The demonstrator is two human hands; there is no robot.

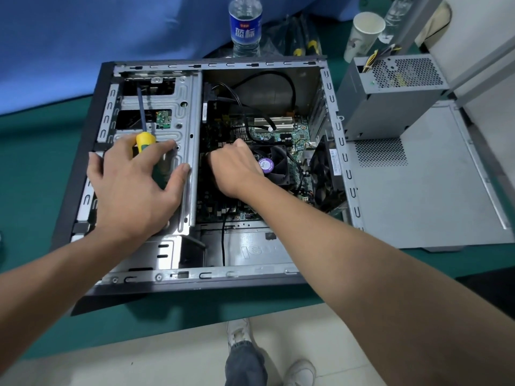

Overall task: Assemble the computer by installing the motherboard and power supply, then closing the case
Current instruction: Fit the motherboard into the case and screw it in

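The open computer case (83, 151) lies on its side on the green table. The motherboard (281, 129) sits inside it, with a black CPU fan (278, 162) and black cables above. My left hand (133, 185) rests spread on the metal drive cage (184, 107). The yellow-and-green screwdriver (145, 139) lies under its palm, with the shaft pointing away. My right hand (237, 165) reaches down to the board just left of the fan. Its fingers are curled and the fingertips are hidden. The grey power supply (390, 90) stands outside the case on the right.
The grey side panel (418, 196) lies flat right of the case, under the power supply. A water bottle (245, 26) and a paper cup (362, 32) stand behind the case. Blue cloth hangs at the back left. My legs and shoes show below the table edge.
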